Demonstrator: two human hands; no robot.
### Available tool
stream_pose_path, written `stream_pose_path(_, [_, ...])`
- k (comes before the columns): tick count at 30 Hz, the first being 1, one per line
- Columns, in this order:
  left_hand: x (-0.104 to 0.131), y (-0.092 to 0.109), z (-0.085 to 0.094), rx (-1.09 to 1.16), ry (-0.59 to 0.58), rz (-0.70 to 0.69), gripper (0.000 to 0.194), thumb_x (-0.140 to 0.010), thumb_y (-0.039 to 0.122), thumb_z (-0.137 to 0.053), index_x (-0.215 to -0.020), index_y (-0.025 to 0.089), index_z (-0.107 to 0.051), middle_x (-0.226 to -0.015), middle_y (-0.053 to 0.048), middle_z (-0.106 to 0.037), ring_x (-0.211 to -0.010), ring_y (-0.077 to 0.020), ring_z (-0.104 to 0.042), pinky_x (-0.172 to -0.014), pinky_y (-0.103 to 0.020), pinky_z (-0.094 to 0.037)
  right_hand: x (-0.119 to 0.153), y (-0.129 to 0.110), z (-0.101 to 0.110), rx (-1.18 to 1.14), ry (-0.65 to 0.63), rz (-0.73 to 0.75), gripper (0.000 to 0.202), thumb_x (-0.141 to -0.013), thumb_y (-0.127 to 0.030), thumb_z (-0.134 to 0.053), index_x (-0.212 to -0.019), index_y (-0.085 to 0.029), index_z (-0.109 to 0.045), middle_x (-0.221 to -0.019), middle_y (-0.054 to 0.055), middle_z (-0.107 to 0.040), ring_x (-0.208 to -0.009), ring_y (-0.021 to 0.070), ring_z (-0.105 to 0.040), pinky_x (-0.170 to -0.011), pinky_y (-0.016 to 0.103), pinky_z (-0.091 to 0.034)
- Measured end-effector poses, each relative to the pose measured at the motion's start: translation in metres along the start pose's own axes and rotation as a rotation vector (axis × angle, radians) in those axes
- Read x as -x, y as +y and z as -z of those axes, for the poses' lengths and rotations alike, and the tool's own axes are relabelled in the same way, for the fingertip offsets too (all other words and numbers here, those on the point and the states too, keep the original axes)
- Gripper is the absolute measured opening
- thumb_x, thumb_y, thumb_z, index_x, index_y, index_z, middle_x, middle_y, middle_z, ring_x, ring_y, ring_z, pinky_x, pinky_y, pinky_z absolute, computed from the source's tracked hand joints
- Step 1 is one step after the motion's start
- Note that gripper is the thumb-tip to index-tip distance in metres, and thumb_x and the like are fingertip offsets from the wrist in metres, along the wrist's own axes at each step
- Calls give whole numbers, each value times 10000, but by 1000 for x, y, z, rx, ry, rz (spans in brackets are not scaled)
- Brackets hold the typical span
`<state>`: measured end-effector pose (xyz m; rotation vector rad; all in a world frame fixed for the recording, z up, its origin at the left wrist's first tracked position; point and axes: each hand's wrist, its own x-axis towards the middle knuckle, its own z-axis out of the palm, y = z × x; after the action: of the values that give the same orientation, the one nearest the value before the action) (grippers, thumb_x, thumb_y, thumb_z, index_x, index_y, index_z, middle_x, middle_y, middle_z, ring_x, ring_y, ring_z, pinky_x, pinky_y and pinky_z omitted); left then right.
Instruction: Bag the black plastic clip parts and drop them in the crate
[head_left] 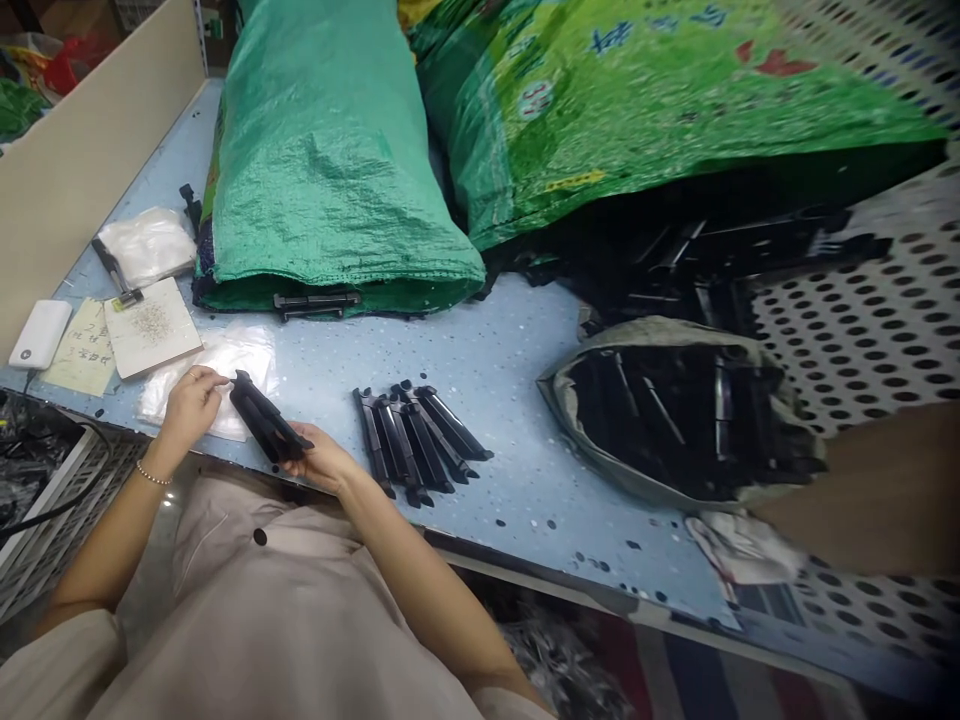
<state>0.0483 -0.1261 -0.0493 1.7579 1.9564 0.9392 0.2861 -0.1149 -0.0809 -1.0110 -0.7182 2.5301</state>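
Note:
My right hand (324, 459) grips the near end of a small stack of long black plastic pieces (262, 418), held tilted over the table's front edge. My left hand (193, 402) is pinched closed at the far end of the stack. Its fingertips come right up to that end; whether something small sits between them I cannot make out. To the right, several similar black plastic pieces (416, 440) lie side by side in a loose fan on the blue table (517, 400). Under and behind my left hand are clear plastic bags (244, 350).
A green woven sack (322, 150) and a printed green sack (645, 110) with black parts stand behind. An open grey-green bag (555, 385) of black parts is on the right. At left are a white block (154, 330), yellow note (86, 350) and white device (40, 335).

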Motion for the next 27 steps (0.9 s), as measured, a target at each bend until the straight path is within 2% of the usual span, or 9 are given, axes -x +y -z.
stream_pose_path(4, [-4, 1, -2, -104, -2, 5, 267, -852, 176, -539, -1041, 167, -728, -1060, -88, -682, -903, -211, -659, -896, -375, -543, -8, 4, -1, 8, -14, -5, 300, -697, -307, -794, -874, -156, -605, -535, -30, -591, -433, 83, -536, -382, 159, -372])
stream_pose_path(7, [12, 20, -11, -93, 40, -280, 399, -900, 97, -456, -1236, 161, -662, -1188, -122, -678, -1111, -244, -629, -990, -432, -530, -16, 8, -2, -109, -32, 39, 290, -701, -315, -807, -822, -154, -598, -628, 14, -641, -512, 94, -562, -419, 174, -399])
stream_pose_path(10, [36, 45, -22, -39, -7, -624, 532, -938, 67, -432, -1444, 219, -492, -1290, -119, -658, -1116, -229, -642, -936, -422, -573, -16, 10, 2, -260, 1, 147, 286, -710, -317, -816, -792, -172, -582, -671, 10, -629, -576, 100, -548, -460, 190, -418])
stream_pose_path(13, [48, 57, -34, -50, 150, -660, 607, -957, 58, -438, -1520, 275, -375, -1302, -116, -657, -1100, -221, -672, -895, -396, -600, 2, 5, 10, -301, 67, 263, 333, -731, -383, -809, -913, -210, -589, -689, -10, -613, -534, 95, -493, -437, 196, -381])
stream_pose_path(15, [48, 62, -46, -23, 222, -664, 619, -961, 53, -440, -1533, 273, -351, -1280, -125, -666, -1122, -223, -676, -904, -383, -607, 19, 0, 17, -270, 150, 370, 402, -726, -407, -808, -1020, -252, -583, -698, -27, -607, -506, 97, -479, -428, 200, -372])
stream_pose_path(18, [50, 80, -72, 109, 99, -826, 631, -960, 74, -479, -1545, 251, -323, -1242, -128, -686, -1090, -216, -697, -884, -359, -625, 46, -5, 28, -172, 267, 472, 504, -682, -379, -820, -1114, -308, -572, -652, -65, -562, -464, 99, -463, -427, 212, -389])
stream_pose_path(22, [69, 121, -110, 313, 3, -898, 634, -970, 110, -477, -1556, 259, -284, -1237, -119, -689, -1066, -209, -709, -879, -368, -639, 91, -6, 53, -37, 473, 568, 541, -628, -442, -816, -1102, -284, -608, -672, -41, -577, -505, 123, -503, -468, 247, -423])
stream_pose_path(25, [83, 139, -120, 425, -218, -1092, 639, -941, 93, -530, -1527, 267, -341, -1202, -79, -706, -1012, -173, -714, -854, -310, -644, 161, 1, 83, 93, 735, 534, 488, -579, -519, -803, -955, -250, -649, -610, -13, -564, -531, 166, -512, -514, 304, -450])
stream_pose_path(27, [80, 133, -111, 405, -245, -1096, 609, -929, 89, -546, -1491, 262, -391, -1174, -67, -701, -987, -161, -706, -831, -297, -642, 229, 13, 106, 184, 902, 386, 489, -549, -526, -788, -939, -257, -666, -603, 13, -580, -516, 188, -524, -517, 337, -463])
